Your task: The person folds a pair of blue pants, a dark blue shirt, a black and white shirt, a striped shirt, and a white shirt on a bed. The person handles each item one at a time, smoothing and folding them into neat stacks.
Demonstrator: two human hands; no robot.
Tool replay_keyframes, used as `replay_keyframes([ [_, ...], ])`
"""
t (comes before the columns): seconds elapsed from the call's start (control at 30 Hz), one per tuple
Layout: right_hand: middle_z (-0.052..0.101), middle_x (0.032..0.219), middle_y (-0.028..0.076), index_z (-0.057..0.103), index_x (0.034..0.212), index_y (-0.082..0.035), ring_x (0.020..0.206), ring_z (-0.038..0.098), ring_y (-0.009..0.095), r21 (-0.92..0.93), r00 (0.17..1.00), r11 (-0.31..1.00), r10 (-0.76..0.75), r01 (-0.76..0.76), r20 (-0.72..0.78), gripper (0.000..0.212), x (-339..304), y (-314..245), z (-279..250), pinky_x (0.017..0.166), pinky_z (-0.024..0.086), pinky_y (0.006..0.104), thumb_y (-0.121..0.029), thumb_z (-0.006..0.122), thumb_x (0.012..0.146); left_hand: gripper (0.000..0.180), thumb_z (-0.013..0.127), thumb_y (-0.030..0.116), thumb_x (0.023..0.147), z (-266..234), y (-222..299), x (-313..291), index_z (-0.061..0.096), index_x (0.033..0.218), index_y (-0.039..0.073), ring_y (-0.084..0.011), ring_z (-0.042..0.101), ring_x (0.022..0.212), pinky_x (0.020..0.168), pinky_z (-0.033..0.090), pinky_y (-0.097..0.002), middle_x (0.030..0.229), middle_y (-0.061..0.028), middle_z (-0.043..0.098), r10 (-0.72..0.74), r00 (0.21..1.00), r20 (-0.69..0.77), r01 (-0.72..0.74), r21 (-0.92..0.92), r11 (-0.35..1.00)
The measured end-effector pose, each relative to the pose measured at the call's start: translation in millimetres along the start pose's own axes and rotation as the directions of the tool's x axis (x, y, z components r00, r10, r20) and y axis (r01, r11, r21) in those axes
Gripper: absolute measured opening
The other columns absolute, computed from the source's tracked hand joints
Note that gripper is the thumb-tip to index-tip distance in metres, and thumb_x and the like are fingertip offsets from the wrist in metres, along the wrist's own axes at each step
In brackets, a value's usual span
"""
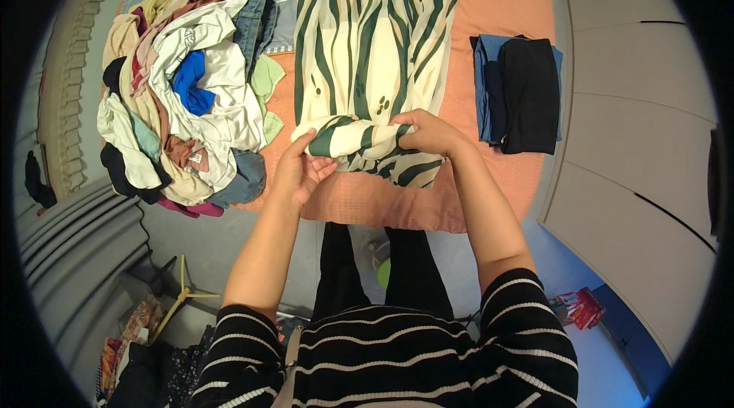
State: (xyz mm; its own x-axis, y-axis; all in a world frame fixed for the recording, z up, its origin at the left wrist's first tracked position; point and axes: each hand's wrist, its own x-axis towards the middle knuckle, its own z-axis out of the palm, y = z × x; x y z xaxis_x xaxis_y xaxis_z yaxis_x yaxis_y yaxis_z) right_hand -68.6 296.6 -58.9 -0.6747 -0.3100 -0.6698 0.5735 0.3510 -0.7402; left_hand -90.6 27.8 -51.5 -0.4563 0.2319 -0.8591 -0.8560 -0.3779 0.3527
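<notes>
A cream garment with dark green wavy stripes [371,48] lies spread on an orange bed cover [505,3], its near end rolled up toward me. My left hand [297,171] grips the rolled edge at its left side. My right hand [428,133] pinches the same rolled edge at its right side. Both forearms reach in from below.
A big heap of mixed unfolded clothes [183,87] lies left of the striped garment. A stack of folded dark blue and black clothes [520,94] sits to the right. White cupboard doors [634,140] stand at the right. A wooden stand [182,295] is on the floor.
</notes>
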Motion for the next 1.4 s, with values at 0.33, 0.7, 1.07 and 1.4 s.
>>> replay_keyframes([
  [0.33, 0.059, 0.114, 0.026, 0.049, 0.12, 0.01, 0.106, 0.057, 0.036, 0.343, 0.522, 0.933, 0.238, 0.112, -0.819, 0.076, 21.6, 111.9, 53.0, 0.093, 0.044, 0.0391, -0.039, 0.077, 0.07, 0.052, 0.064, 0.036, 0.087, -93.0, -53.4, 94.1, 0.049, 0.115, -0.005, -0.0201, 0.057, 0.092, 0.079, 0.047, -0.0296, 0.106, -0.0138, 0.058, 0.585, 0.798, -0.142, -0.384, 0.629, 0.676],
  [0.7, 0.063, 0.107, 0.012, 0.054, 0.118, 0.002, 0.091, 0.06, 0.019, 0.674, 0.754, 0.69, 0.287, 0.265, -0.59, 0.045, 43.3, 85.7, 93.9, 0.079, 0.048, 0.0309, -0.01, 0.068, 0.077, 0.04, 0.061, 0.014, 0.089, -1.5, -45.8, 63.0, 0.051, 0.122, -0.006, -0.0222, 0.063, 0.094, 0.076, 0.053, -0.0336, 0.113, -0.0155, 0.061, 0.094, 0.995, 0.041, -0.103, 0.448, 0.888],
  [1.07, 0.063, 0.112, 0.014, 0.051, 0.125, -0.004, 0.098, 0.063, 0.028, 0.982, 0.881, 0.139, 0.47, -0.13, 0.05, 0.041, -78.8, 113.6, 131.0, 0.082, 0.054, 0.0415, -0.01, 0.057, 0.086, 0.048, 0.059, 0.015, 0.087, -90.6, -101.2, -32.2, 0.045, 0.131, 0.0, -0.032, 0.061, 0.106, 0.089, 0.05, -0.0471, 0.121, -0.0186, 0.058, -0.484, 0.874, 0.042, 0.48, 0.077, 0.874],
  [1.4, 0.053, 0.125, 0.017, 0.045, 0.129, -0.005, 0.111, 0.054, 0.029, 0.946, 0.805, 0.155, 0.497, 0.283, -0.323, 0.054, -42.6, 80.1, 60.2, 0.095, 0.043, 0.0426, -0.036, 0.061, 0.087, 0.046, 0.05, 0.042, 0.093, -50.4, -30.6, 21.4, 0.057, 0.11, 0.0, -0.0181, 0.06, 0.071, 0.075, 0.052, -0.0362, 0.079, -0.008, 0.062, 0.039, 0.994, 0.103, -0.018, -0.197, 0.98],
])
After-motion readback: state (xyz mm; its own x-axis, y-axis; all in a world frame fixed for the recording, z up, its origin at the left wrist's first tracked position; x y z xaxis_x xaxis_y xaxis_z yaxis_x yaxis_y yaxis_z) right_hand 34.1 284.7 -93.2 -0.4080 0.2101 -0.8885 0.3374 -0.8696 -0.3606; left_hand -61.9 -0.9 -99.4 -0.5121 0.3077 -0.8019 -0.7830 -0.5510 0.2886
